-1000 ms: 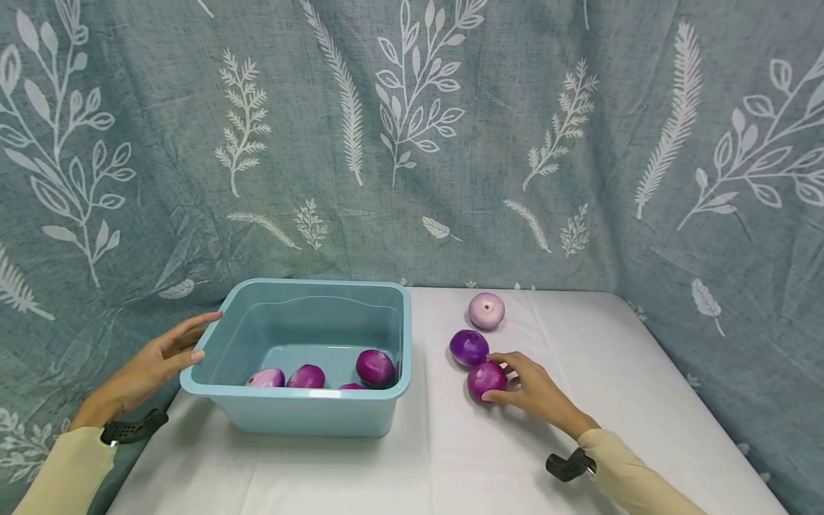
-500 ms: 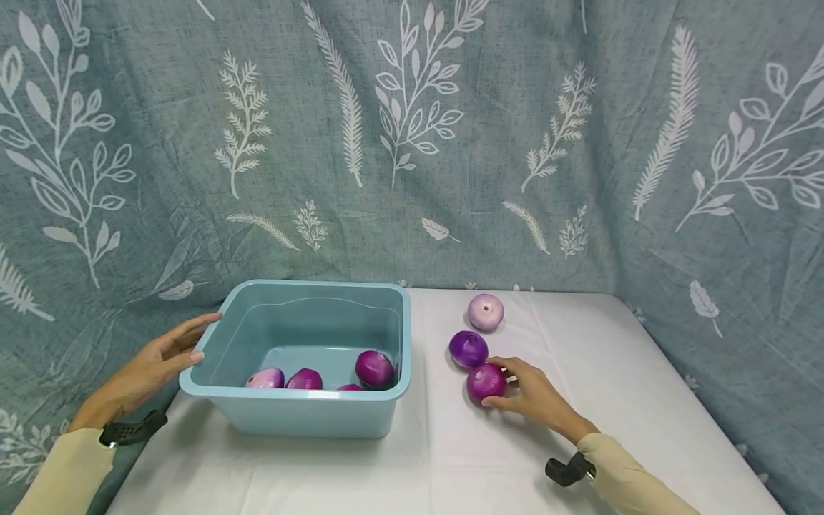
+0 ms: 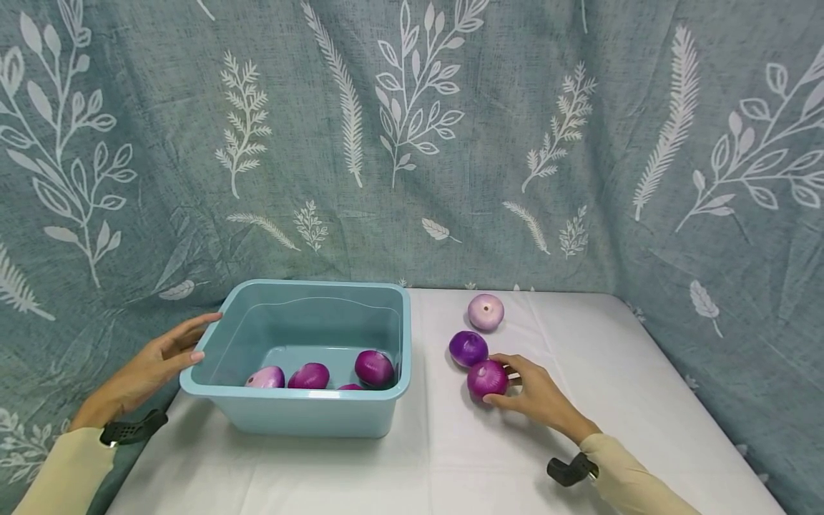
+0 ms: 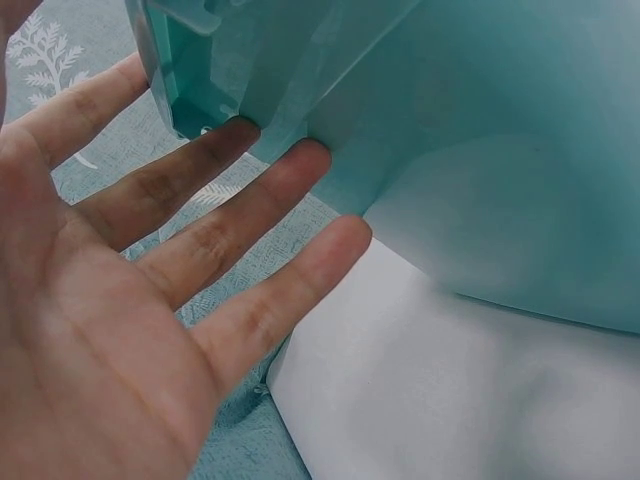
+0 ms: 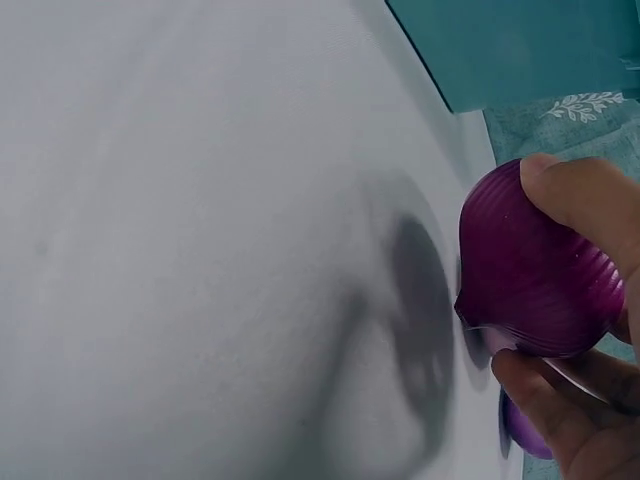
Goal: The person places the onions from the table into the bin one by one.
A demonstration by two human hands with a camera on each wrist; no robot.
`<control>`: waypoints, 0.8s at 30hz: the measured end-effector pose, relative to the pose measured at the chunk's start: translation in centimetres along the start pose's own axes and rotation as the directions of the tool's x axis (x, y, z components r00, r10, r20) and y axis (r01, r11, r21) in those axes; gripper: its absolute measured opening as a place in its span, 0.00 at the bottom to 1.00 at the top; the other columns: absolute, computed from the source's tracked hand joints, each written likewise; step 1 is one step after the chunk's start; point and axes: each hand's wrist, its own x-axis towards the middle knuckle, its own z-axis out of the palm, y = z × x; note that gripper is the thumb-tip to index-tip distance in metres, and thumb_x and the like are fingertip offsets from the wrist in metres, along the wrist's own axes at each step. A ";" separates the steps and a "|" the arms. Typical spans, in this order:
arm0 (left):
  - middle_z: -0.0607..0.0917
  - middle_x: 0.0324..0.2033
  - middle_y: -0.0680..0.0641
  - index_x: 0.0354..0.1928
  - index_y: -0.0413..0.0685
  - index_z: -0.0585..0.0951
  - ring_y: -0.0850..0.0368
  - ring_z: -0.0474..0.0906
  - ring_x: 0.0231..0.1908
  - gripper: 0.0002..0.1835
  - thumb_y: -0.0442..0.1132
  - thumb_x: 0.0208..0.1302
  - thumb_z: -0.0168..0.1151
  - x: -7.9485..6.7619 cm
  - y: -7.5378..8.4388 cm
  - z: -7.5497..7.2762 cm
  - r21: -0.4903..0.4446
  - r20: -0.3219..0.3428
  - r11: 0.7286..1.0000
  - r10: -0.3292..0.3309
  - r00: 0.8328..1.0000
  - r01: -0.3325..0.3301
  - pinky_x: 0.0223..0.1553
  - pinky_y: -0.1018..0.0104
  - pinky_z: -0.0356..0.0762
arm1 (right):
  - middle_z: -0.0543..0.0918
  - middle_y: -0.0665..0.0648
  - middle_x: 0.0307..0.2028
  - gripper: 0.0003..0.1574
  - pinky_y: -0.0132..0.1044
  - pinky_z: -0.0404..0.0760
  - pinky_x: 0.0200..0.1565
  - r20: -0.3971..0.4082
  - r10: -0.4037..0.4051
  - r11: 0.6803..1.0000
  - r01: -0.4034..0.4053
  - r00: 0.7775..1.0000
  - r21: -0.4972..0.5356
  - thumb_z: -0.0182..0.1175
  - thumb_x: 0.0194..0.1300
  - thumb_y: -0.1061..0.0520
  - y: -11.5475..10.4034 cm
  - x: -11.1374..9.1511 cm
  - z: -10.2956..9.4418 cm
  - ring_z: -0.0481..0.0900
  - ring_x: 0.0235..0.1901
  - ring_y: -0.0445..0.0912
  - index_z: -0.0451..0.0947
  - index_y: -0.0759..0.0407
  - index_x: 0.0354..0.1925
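We see a pale blue, smooth-walled plastic tub [image 3: 296, 416], rectangular with rounded corners and a rolled rim, standing at the left on a white, faintly creased cloth [image 3: 418, 465]. The left hand [image 3: 146, 363] touches its left rim, fingers straight and spread, the palm turned toward the wall. In the tub lie a pale pink-and-purple onion [image 3: 267, 378] at the left, a magenta oval onion [image 3: 310, 376] beside it, a glossy dark magenta onion [image 3: 374, 368] at the right, and a magenta onion [image 3: 351, 387] mostly hidden by the near rim. To the right of the tub, the right hand [image 3: 536, 390] grips a round red-purple onion [image 3: 486, 380], thumb and fingers curled about its finely ribbed, shiny skin; its tip is pointed. We cannot tell whether its underside touches the cloth. Just beyond it sits a smooth deep violet onion [image 3: 468, 348], and farther back a squat, pale lilac onion [image 3: 486, 313] with a small dark spot. A grey-green woven fabric backdrop [image 3: 496, 93] printed with white leaves hangs behind. Compared with half a second ago, the magenta oval onion lies slightly farther right and shows more of itself above the near rim, while both hands and the gripped onion stay almost where they were.
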 end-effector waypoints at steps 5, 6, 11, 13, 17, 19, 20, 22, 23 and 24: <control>0.45 0.82 0.44 0.84 0.61 0.51 0.29 0.35 0.77 0.35 0.36 0.82 0.49 0.1 0.0 -0.1 0.001 -0.001 1.000 -0.002 1.000 0.002 0.62 0.14 0.42 | 0.82 0.59 0.58 0.49 0.44 0.88 0.49 -0.016 -0.009 1.000 0.009 1.000 0.029 0.81 0.54 0.42 -0.3 0.4 -0.3 0.86 0.47 0.52 0.75 0.62 0.66; 0.45 0.82 0.44 0.84 0.62 0.51 0.28 0.34 0.77 0.35 0.36 0.82 0.49 0.1 0.0 -0.1 0.004 -0.002 1.000 -0.002 1.000 0.002 0.62 0.14 0.42 | 0.82 0.59 0.58 0.49 0.44 0.88 0.49 -0.019 -0.011 0.999 0.011 1.000 0.032 0.81 0.54 0.42 -0.4 0.5 -0.3 0.86 0.48 0.53 0.75 0.62 0.67; 0.44 0.81 0.42 0.83 0.62 0.51 0.25 0.33 0.76 0.35 0.36 0.82 0.49 0.1 0.0 -0.1 0.009 -0.003 1.000 -0.008 1.000 0.008 0.62 0.13 0.43 | 0.81 0.59 0.59 0.49 0.40 0.87 0.49 -0.039 -0.023 0.998 0.025 0.999 0.050 0.81 0.54 0.44 -1.0 0.8 -0.4 0.85 0.51 0.54 0.74 0.63 0.67; 0.44 0.81 0.42 0.83 0.62 0.51 0.25 0.33 0.76 0.35 0.36 0.82 0.49 0.1 -0.1 -0.1 0.007 -0.002 1.000 -0.009 1.000 0.009 0.62 0.13 0.43 | 0.81 0.59 0.59 0.49 0.38 0.87 0.50 -0.046 -0.031 0.998 0.034 0.998 0.056 0.82 0.53 0.45 -1.3 1.0 -0.6 0.84 0.52 0.54 0.74 0.63 0.66; 0.44 0.82 0.44 0.83 0.62 0.51 0.25 0.32 0.76 0.35 0.36 0.82 0.49 0.1 -0.1 -0.1 0.006 -0.001 1.000 -0.008 1.000 0.008 0.62 0.13 0.42 | 0.81 0.59 0.59 0.48 0.38 0.87 0.50 -0.061 -0.041 0.997 0.045 0.997 0.064 0.82 0.53 0.47 -1.9 1.3 -0.8 0.84 0.52 0.53 0.74 0.63 0.66; 0.44 0.82 0.44 0.83 0.62 0.51 0.26 0.32 0.76 0.35 0.37 0.82 0.49 0.1 0.0 -0.1 0.010 -0.004 1.000 -0.007 1.000 0.007 0.62 0.13 0.41 | 0.81 0.58 0.59 0.49 0.39 0.87 0.50 -0.071 -0.038 0.997 0.043 0.997 0.063 0.82 0.53 0.47 -2.1 1.5 -0.9 0.84 0.52 0.53 0.74 0.63 0.66; 0.44 0.82 0.45 0.83 0.62 0.51 0.26 0.32 0.76 0.35 0.37 0.82 0.49 0.1 0.0 -0.1 0.010 -0.006 1.000 -0.008 1.000 0.008 0.62 0.14 0.41 | 0.81 0.58 0.59 0.49 0.39 0.87 0.50 -0.074 -0.036 0.997 0.041 0.997 0.062 0.82 0.53 0.47 -2.2 1.6 -0.9 0.85 0.52 0.53 0.74 0.63 0.66; 0.44 0.82 0.45 0.83 0.62 0.51 0.25 0.32 0.76 0.35 0.37 0.82 0.49 0.1 0.0 -0.1 0.013 -0.009 1.000 -0.007 1.000 0.007 0.62 0.14 0.41 | 0.81 0.58 0.59 0.49 0.39 0.87 0.50 -0.078 -0.029 0.997 0.034 0.996 0.062 0.82 0.52 0.45 -2.5 1.8 -1.0 0.85 0.51 0.53 0.75 0.62 0.66; 0.44 0.82 0.45 0.83 0.62 0.51 0.25 0.32 0.76 0.35 0.37 0.82 0.49 0.1 0.0 -0.1 0.014 -0.009 1.000 -0.005 1.000 0.005 0.62 0.13 0.41 | 0.81 0.59 0.60 0.50 0.40 0.87 0.50 -0.079 -0.027 0.997 0.033 0.996 0.066 0.82 0.52 0.45 -2.6 1.9 -1.0 0.85 0.51 0.53 0.75 0.62 0.66; 0.44 0.82 0.45 0.83 0.62 0.51 0.25 0.32 0.76 0.35 0.37 0.82 0.49 0.1 0.0 -0.1 0.016 -0.010 1.000 -0.005 1.000 0.005 0.62 0.13 0.42 | 0.81 0.59 0.60 0.50 0.40 0.87 0.50 -0.079 -0.026 0.997 0.031 0.997 0.071 0.82 0.52 0.44 -2.7 2.0 -1.0 0.85 0.52 0.53 0.75 0.61 0.67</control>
